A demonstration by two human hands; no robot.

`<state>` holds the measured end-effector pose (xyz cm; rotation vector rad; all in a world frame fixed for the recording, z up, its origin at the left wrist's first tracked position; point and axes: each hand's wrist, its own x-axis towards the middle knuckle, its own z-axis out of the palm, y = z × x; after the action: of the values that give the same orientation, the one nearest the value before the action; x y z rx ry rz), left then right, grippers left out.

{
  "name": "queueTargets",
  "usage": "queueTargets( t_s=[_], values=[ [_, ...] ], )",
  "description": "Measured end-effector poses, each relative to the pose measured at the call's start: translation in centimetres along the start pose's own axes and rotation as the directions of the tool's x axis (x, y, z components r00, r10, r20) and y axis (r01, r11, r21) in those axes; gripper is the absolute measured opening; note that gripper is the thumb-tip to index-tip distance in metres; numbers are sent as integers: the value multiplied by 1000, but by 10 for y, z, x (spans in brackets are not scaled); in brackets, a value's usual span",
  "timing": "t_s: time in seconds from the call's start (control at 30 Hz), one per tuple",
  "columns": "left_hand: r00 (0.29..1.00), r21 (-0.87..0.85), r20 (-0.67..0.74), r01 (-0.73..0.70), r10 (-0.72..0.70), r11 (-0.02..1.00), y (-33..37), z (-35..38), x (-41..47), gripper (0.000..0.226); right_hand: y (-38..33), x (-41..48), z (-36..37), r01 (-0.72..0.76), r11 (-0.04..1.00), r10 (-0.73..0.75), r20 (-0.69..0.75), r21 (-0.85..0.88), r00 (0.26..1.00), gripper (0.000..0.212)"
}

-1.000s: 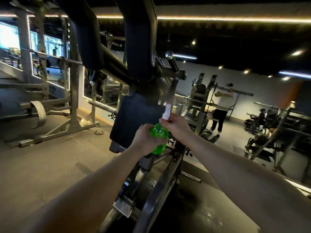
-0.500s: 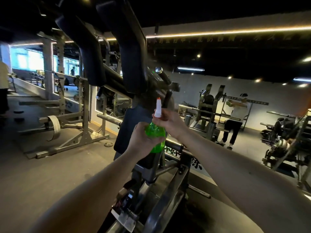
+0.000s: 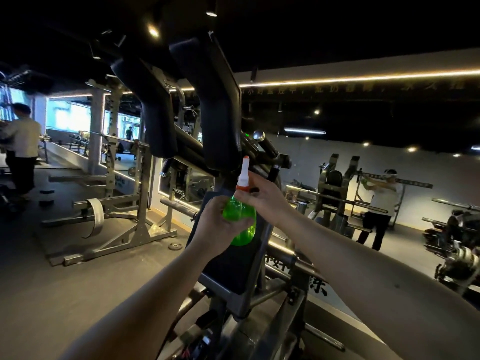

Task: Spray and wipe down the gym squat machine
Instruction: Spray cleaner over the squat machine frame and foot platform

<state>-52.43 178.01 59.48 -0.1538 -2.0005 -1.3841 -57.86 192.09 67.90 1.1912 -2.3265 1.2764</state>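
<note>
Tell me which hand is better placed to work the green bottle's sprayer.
Probably right: the right hand grips the base of the white spray head, while the left hand wraps the green bottle, steadying it.

Dim gym: a warm light strip (image 3: 363, 78) runs along the dark ceiling (image 3: 363, 35), bright windows (image 3: 70, 118) glow far left behind a steel rack (image 3: 141, 193), grey floor (image 3: 52, 294) underfoot, pale wall (image 3: 428, 172) to the right.
</note>
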Motion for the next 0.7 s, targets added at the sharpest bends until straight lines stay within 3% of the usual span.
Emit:
queueTargets(
  t_s=[0.13, 0.27, 0.47, 0.63, 0.7],
  values=[
    [999, -90, -16, -34, 32, 995, 0, -27, 24, 52, -15, 35, 16, 61, 998, -61, -1, 5, 998, 68],
    [995, -204, -64, -84, 72, 975, 1, -57, 52, 69, -40, 73, 29, 114, 993, -114, 9, 13, 993, 73],
    [984, -268, -132, -155, 123, 951, 0, -96, 94, 77, -74, 128, 45, 211, 970, -220, -68, -117, 973, 73],
    [986, -272, -111, -149, 123, 951, -11, -114, 110, 53, -82, 139, 63, 242, 963, -258, -156, -117, 953, 42],
    [987, -282, -105, -150, 125, 948, -15, -116, 110, 50, -80, 143, 69, 234, 964, -251, -138, -127, 958, 50]
  ],
)
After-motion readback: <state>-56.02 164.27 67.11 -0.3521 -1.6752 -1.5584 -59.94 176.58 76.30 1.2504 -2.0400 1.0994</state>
